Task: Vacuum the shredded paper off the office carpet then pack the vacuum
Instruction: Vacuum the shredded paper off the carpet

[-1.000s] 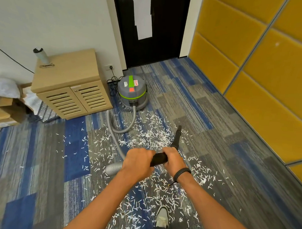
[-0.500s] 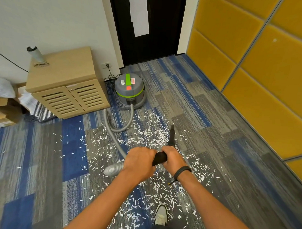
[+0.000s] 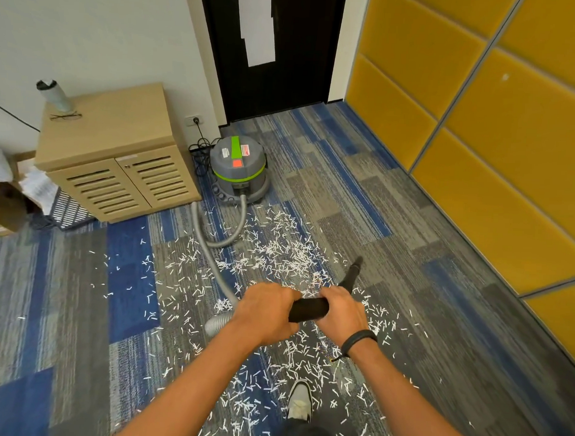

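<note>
As the black nozzle [image 3: 351, 275] swings right, both hands, left hand [image 3: 263, 311] and right hand [image 3: 341, 309], grip it; lots of shredded paper [image 3: 278, 250] remains.

Striped blue-grey carpet [image 3: 362, 194] underfoot, white shredded paper [image 3: 278, 250] strewn across its middle; grey-green vacuum [image 3: 238, 170] sits far, wooden cabinet [image 3: 115, 153] far left.

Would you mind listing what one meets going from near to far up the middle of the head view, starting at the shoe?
Shoe → left hand and right hand on the black wand → shredded paper → grey-green vacuum canister → black door.
</note>
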The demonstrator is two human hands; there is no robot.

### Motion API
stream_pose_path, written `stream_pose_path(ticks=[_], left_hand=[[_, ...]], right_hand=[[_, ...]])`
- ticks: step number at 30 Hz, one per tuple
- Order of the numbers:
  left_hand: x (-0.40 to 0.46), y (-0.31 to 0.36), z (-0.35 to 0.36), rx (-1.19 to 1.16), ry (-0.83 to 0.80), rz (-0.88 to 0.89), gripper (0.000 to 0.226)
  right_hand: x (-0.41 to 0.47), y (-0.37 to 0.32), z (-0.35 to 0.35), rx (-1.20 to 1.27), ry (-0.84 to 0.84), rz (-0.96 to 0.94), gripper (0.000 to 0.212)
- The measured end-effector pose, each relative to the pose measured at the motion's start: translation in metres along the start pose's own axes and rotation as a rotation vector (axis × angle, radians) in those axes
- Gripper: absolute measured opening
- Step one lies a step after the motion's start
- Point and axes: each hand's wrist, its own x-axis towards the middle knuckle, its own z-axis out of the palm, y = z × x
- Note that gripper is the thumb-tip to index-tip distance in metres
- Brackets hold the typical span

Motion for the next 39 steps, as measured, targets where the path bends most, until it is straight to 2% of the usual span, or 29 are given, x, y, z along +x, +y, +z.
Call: stream_pose_path(ticks=[9, 15, 23, 27, 36, 39], left_hand=[[-0.041, 0.014, -0.004, -0.004, 0.037, -0.022, 0.035], [-0.088, 0.019, -0.016, 0.053, 0.042, -0.018, 0.031], [-0.144, 0.033, 0.001, 0.061, 0.031, 0.009, 0.032], [-0.163, 0.044, 0.014, 0.075, 0.043, 0.028, 0.038], [-0.187, 0.076, 0.04, 0.069, 0.045, 0.11, 0.037], [-0.191, 0.085, 0.045, 0.029, 0.043, 0.121, 0.037]], right_hand=[[-0.034, -0.001, 0.008, 0.101, 0.187, 0.038, 0.047], [-0.063, 0.008, 0.029, 0.366, 0.177, 0.145, 0.066], [-0.116, -0.002, 0.052, 0.359, 0.119, 0.114, 0.051], [-0.146, -0.013, 0.055, 0.416, 0.205, 0.1, 0.036], [-0.202, 0.002, 0.066, 0.42, 0.163, 0.297, 0.036], [-0.212, 0.013, 0.068, 0.485, 0.176, 0.306, 0.049]])
